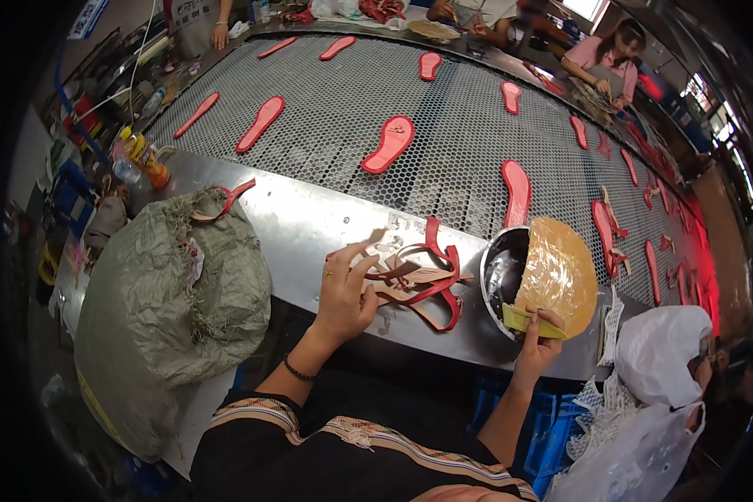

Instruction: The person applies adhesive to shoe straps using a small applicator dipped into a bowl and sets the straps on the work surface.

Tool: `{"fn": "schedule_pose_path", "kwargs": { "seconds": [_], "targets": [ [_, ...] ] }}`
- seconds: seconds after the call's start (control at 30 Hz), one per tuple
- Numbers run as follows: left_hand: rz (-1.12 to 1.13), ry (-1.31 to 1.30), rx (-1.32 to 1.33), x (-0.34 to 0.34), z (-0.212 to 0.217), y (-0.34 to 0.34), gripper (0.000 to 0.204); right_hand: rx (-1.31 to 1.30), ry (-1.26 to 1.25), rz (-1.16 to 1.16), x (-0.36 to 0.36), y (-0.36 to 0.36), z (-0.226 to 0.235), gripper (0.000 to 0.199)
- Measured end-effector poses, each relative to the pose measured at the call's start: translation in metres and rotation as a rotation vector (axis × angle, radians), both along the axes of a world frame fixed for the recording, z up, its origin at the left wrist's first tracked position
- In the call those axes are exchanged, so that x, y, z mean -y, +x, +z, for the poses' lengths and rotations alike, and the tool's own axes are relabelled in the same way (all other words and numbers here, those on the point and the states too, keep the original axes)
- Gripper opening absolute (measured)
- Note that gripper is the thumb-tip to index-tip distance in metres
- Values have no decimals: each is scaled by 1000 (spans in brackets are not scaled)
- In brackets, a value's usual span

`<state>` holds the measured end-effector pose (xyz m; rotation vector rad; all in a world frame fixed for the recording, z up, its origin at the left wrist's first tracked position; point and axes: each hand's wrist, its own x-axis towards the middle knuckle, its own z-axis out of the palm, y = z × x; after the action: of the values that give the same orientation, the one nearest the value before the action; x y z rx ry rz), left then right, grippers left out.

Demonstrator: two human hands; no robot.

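Observation:
My left hand (345, 289) rests on the steel ledge (309, 222), fingers pressing on a small pile of red and tan sandal straps (418, 280). My right hand (537, 339) grips a yellowish brush (529, 322) at the rim of a metal bowl (502, 272). The bowl is half covered by a glue-crusted amber lid (560, 272).
A mesh conveyor (443, 142) runs behind the ledge, carrying several red sandal soles (389, 144). A big grey-green sack (171, 309) bulges at my left. White plastic bags (653, 393) lie at my right. Other people work at the belt's far side (602, 58).

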<state>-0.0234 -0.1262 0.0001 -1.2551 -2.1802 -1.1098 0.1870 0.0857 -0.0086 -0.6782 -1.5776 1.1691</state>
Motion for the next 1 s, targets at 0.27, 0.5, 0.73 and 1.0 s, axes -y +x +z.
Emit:
{"fn": "schedule_pose_path", "kwargs": {
  "seconds": [0.27, 0.5, 0.73, 1.0],
  "targets": [
    [-177, -188, 85, -4, -36, -11, 32, -236, 41, -62, -7, 2, -7, 10],
    [-62, -25, -56, -2, 12, 3, 13, -210, -82, -93, -4, 6, -11, 10],
    [-449, 178, 350, -1, 34, 19, 19, -177, -170, -40, -5, 8, -6, 10],
    [-1026, -341, -17, -51, 47, 41, 18, 242, 464, 5, -12, -11, 9, 10]
  ]
}}
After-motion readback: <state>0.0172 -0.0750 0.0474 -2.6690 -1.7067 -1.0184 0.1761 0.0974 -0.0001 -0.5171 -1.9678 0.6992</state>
